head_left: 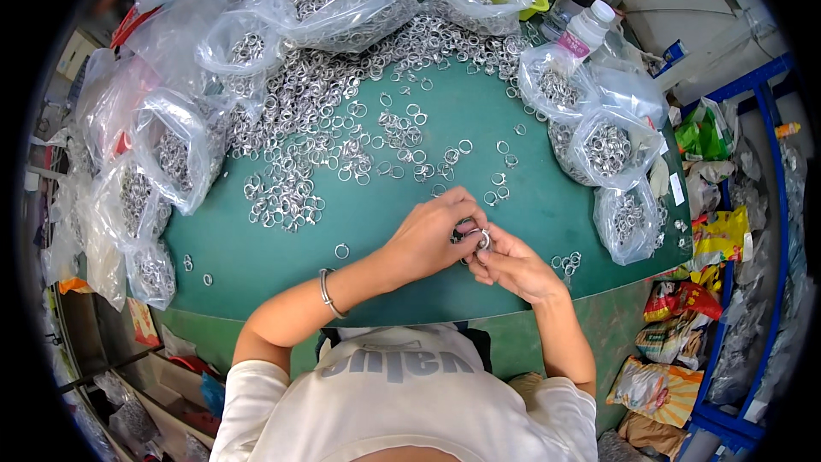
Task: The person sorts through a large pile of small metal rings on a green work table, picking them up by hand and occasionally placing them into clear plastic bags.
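Near the front of the green table (256,269), my two hands meet over silver-coloured metal rings. My left hand (428,237) is closed, its fingertips pinching at a ring (485,239). From the other side my right hand (523,272) grips the same ring between thumb and fingers. Another bit of metal shows among the fingers, but how many rings are there is hidden. Beyond my left hand lies a loose spread of similar rings (286,198). A small cluster of rings (566,263) is beside my right hand, and a single ring (342,251) lies near my left forearm.
A dense bank of rings (342,68) curves along the far side. Clear plastic bags of rings stand at the left (175,154), the back (333,0) and the right (607,150). A white bottle (588,30) stands back right. Blue shelving (774,162) flanks the table's right side.
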